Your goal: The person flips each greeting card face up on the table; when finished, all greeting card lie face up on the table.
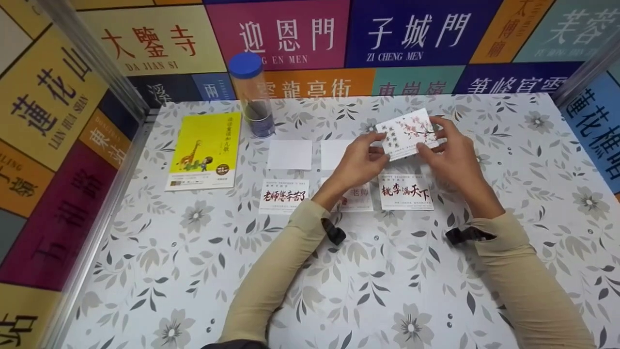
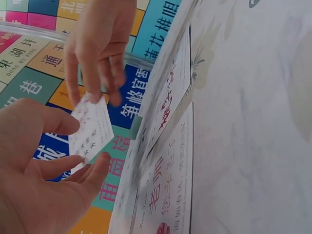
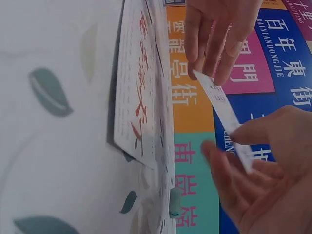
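"One card (image 1: 406, 135): which way does it point?"

"Its long axis runs crosswise, aslant, the right end tipped farther from the person. The printed face shows to the head camera, blossoms toward the right hand (image 1: 453, 148), most lettering toward the left hand (image 1: 364, 157)."

"And the grip?"

"Each hand pinches one end, fingers and thumb together on it, above the worktop (image 1: 348, 276)."

"What's the surface like?"

"White, with grey flowers and leaves. A yellow book (image 1: 206, 145) and a blue-lidded tube (image 1: 256, 97) stand off to the left."

"The room?"

"Colourful walls (image 1: 286, 29) with large Chinese lettering."
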`<state>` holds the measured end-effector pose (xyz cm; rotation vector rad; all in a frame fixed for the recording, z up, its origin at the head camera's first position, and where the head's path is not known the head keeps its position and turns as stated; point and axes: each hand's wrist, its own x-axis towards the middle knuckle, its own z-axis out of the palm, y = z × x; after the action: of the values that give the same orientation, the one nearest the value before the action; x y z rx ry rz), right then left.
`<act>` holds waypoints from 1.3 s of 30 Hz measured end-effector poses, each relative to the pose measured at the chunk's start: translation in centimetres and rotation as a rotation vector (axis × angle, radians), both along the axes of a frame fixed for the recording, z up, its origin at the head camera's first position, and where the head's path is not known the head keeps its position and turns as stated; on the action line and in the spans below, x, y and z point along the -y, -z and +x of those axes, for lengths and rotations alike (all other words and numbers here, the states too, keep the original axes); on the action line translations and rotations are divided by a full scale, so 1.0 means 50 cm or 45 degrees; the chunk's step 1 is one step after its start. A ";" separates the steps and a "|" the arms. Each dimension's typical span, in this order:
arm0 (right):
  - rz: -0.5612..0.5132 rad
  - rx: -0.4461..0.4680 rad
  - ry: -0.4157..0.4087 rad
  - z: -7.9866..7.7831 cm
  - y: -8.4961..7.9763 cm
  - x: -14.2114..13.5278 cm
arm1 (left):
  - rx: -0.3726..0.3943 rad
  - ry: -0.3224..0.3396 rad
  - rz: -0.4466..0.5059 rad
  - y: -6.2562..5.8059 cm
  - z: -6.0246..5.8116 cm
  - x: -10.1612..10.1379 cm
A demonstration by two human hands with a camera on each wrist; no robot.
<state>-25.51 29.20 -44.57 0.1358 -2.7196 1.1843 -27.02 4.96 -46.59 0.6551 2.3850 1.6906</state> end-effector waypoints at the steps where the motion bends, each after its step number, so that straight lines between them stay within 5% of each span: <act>1: 0.049 0.039 0.008 -0.005 0.007 -0.008 | -0.022 0.017 -0.050 0.000 0.000 0.000; 8: 0.237 0.217 0.038 -0.003 0.012 -0.016 | -0.173 0.240 -0.433 0.008 0.005 -0.006; 15: 0.414 0.266 0.086 -0.002 0.021 -0.019 | -0.205 0.287 -0.577 0.015 0.006 -0.009; 19: 0.411 0.281 0.071 -0.003 0.024 -0.022 | -0.302 0.313 -0.608 0.018 0.003 -0.008; 25: 0.387 0.275 0.016 -0.001 0.029 -0.025 | -0.258 0.309 -0.638 0.028 -0.001 -0.009; 39: 0.403 0.302 -0.094 0.003 0.023 -0.022 | -0.354 0.309 -0.646 0.019 0.006 0.003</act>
<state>-25.36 30.30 -45.72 0.1447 -3.1211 0.8233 -26.72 4.78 -47.52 1.0786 2.6276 0.8920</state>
